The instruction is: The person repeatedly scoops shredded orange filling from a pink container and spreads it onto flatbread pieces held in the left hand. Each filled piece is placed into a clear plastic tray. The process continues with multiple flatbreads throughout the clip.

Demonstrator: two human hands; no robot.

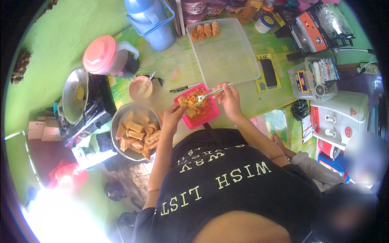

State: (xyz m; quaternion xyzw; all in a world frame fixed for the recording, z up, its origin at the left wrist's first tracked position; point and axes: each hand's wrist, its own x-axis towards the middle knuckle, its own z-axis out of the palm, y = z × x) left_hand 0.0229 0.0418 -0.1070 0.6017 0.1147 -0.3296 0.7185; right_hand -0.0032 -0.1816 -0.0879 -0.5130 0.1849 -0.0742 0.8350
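From my end I see a table (176, 56) under a green-and-yellow patterned cover, with a pink square bowl (215, 110) near its near edge. Orange shredded filling (203, 107) lies in the bowl. The left hand's (173, 117) fingers pinch a tan tofu piece (186, 110) over the bowl's left side; the right hand's (228, 103) fingers are closed around a metal utensil (219, 90), its tip in the filling. I cannot tell whether it is a spoon or a fork.

Toward the far edge lies a translucent plastic tray (227, 56), with four filled rolls (204, 30) lined up in its far left corner. Right of the tray, a dark phone (268, 73) rests on a yellow card (261, 83). By the table's left edge I have a small pink bowl (137, 90); nearer the body sits a steel bowl (114, 135) of tofu pieces (135, 133). A blue jug (156, 32) and a pink-lidded pitcher (101, 54) stand toward the far left corner.

Beyond the left edge, a wok (75, 97) sits on a black stove (95, 117) before a green wall (60, 40). Past the right edge stands a white water dispenser (344, 115), and another person's grey sleeve (318, 170) shows.
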